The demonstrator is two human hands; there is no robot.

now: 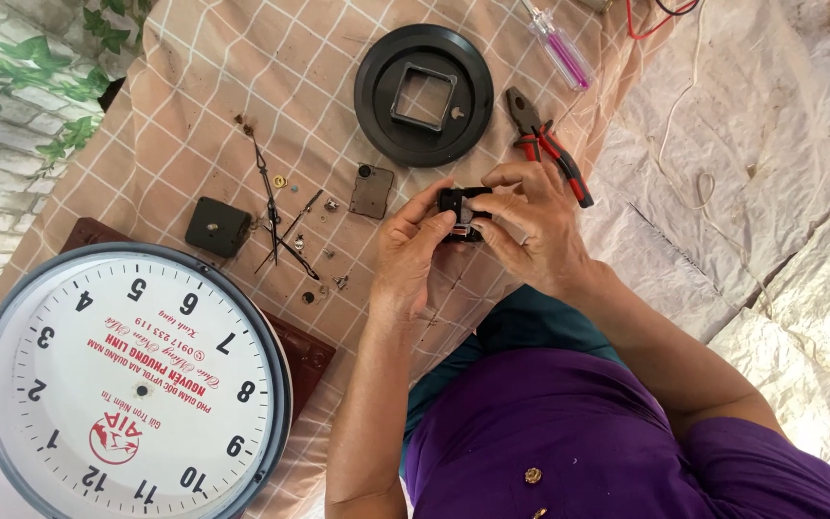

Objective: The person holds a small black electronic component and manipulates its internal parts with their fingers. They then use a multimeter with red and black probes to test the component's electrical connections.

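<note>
A small black clock movement [461,213] was held above the checked cloth [194,106], pinched between both hands. The left hand [410,252] gripped its left side with thumb and fingers, while the right hand [530,226] was curled over its right side, fingertips pressed on top. Pliers [548,144] with red handles lay just beyond the right hand. A round black back plate [424,94] was seen further up, a screwdriver [557,44] beside it. Clock hands [276,216], a black cover [217,227] and a small plate [372,190] were scattered left. A white clock face [132,380] lay at lower left
</note>
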